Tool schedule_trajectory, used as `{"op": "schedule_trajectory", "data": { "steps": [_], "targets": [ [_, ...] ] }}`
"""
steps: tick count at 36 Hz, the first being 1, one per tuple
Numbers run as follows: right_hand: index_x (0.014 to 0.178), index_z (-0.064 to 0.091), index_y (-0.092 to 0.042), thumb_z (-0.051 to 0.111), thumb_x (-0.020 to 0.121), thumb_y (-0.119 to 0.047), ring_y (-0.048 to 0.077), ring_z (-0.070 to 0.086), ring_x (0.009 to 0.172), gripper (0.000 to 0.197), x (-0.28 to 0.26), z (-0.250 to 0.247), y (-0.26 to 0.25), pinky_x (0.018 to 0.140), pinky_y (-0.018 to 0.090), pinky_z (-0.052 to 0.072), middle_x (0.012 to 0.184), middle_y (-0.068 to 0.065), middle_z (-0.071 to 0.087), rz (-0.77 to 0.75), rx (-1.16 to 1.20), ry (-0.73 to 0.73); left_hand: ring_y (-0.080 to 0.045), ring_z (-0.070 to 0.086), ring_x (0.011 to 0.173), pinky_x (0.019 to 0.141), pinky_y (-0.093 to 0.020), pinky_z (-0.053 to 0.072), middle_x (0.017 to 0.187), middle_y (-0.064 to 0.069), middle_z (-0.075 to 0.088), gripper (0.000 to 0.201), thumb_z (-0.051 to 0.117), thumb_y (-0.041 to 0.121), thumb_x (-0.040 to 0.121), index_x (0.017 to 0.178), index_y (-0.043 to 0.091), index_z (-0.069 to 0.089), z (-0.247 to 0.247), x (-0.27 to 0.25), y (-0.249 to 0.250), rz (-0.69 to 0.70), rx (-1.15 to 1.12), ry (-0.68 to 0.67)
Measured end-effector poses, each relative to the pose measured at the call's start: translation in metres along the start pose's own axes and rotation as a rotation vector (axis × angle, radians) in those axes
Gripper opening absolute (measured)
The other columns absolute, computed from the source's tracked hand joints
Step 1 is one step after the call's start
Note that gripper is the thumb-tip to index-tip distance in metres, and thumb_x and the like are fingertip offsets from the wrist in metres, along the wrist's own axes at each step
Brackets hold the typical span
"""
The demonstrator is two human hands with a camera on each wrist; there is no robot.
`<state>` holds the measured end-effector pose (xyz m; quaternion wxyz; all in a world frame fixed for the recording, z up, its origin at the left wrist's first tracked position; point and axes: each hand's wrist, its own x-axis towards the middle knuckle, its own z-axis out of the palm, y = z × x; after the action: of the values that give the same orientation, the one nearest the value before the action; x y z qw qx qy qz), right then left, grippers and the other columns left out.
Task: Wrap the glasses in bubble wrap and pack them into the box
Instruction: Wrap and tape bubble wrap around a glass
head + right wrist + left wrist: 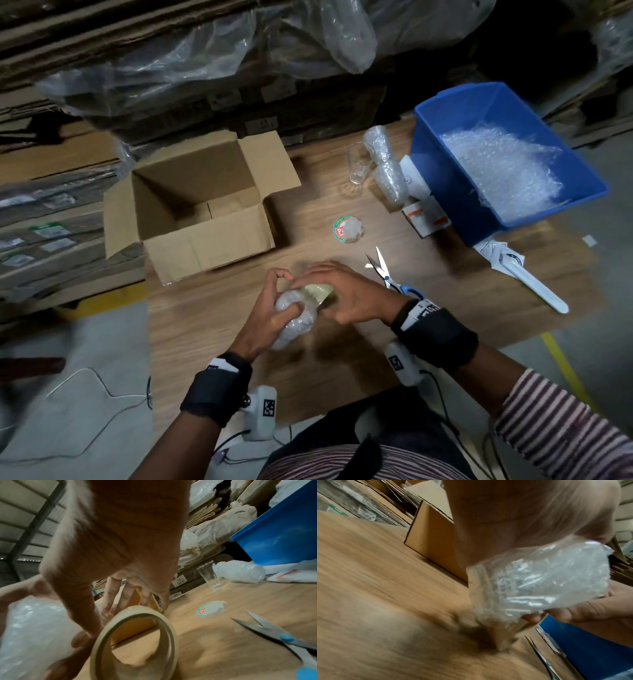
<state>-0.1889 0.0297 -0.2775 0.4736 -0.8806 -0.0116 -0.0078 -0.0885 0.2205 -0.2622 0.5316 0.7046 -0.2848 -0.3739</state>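
Two hands (274, 308), three wrapped glasses (388, 171), one box (205, 236)

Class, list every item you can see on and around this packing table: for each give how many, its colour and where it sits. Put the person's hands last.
Cardboard box: one, brown, open, no glasses visible inside, table's left.
Bare glass: one, clear, upright, beside the bin.
Wrapped bundles: two, clear bubble wrap, lying between glass and bin.
Bin: one, blue, table's right, holding loose bubble wrap.
Scissors: one pair, blue handles, blades open, by the right hand.
Sticker: one, round, green and red, mid-table.
Tape roll: one, beige, in the right hand.
Held bundle: one, clear bubble wrap.
Hands: left grips the bundle; right holds the tape.
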Motion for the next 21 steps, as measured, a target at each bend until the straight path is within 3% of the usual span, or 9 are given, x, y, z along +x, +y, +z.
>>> {"op": "schedule_trajectory", "data": {
  "steps": [3,6,8,11,15,19,21],
  "targets": [
    [0.120,0.070,-0.018,0.086,0.072,-0.013,0.008,0.060,0.112,0.050,0.003,-0.010,-0.003,0.106,0.026,0.038,0.119,-0.006,0.069,-0.014,0.040,-0.040,-0.007,0.061,0.076,0.070,-0.026,0.051,0.095,0.025,0.064,0.061,0.062,0.033,0.078,0.122,0.000,0.034,0.000,-0.002,0.004,0.029,0.018,-0.064],
    [0.118,0.070,-0.015,0.087,0.073,-0.016,0.003,0.059,0.106,0.049,0.002,-0.013,-0.001,0.098,0.023,0.044,0.113,-0.008,0.062,-0.031,0.104,-0.075,-0.013,0.063,0.078,0.071,-0.032,0.052,0.096,0.026,0.064,0.061,0.062,0.033,0.078,0.124,0.003,0.036,-0.002,-0.005,0.005,0.023,0.029,-0.072],
    [0.118,0.071,-0.015,0.090,0.069,-0.019,0.006,0.060,0.105,0.053,0.000,-0.008,0.001,0.096,0.027,0.049,0.113,-0.007,0.060,-0.041,0.062,-0.071,-0.016,0.063,0.079,0.072,-0.034,0.052,0.094,0.019,0.065,0.060,0.062,0.033,0.077,0.125,0.005,0.038,-0.003,-0.006,0.006,0.005,0.026,-0.056],
    [0.116,0.073,-0.015,0.090,0.063,-0.026,0.014,0.064,0.104,0.057,-0.001,-0.002,0.007,0.093,0.036,0.052,0.114,-0.002,0.066,-0.023,-0.012,-0.072,-0.017,0.059,0.069,0.065,-0.034,0.049,0.083,-0.004,0.061,0.057,0.064,0.030,0.076,0.123,0.010,0.041,-0.003,-0.007,0.007,-0.007,0.022,-0.067],
    [0.114,0.076,-0.016,0.091,0.064,-0.030,0.011,0.066,0.099,0.054,-0.004,-0.001,0.009,0.091,0.029,0.052,0.110,-0.004,0.068,0.020,-0.004,-0.069,-0.019,0.058,0.065,0.061,-0.031,0.048,0.075,-0.008,0.061,0.058,0.064,0.027,0.075,0.125,0.011,0.040,-0.005,-0.007,0.004,-0.035,0.031,-0.115],
    [0.114,0.077,-0.016,0.091,0.065,-0.030,0.009,0.063,0.098,0.053,-0.004,-0.001,0.011,0.086,0.022,0.047,0.109,-0.006,0.068,0.073,-0.027,-0.101,-0.035,0.065,0.073,0.067,-0.038,0.052,0.082,-0.020,0.068,0.058,0.066,0.027,0.077,0.127,0.016,0.039,-0.003,-0.006,0.001,-0.043,0.091,-0.157],
    [0.114,0.077,-0.017,0.091,0.065,-0.032,0.009,0.063,0.098,0.053,-0.004,0.000,0.013,0.086,0.022,0.047,0.110,-0.006,0.069,0.076,-0.038,-0.120,-0.035,0.066,0.074,0.068,-0.039,0.052,0.082,-0.021,0.068,0.058,0.065,0.027,0.076,0.127,0.016,0.039,-0.001,-0.007,0.001,-0.055,0.098,-0.155]
  ]
}}
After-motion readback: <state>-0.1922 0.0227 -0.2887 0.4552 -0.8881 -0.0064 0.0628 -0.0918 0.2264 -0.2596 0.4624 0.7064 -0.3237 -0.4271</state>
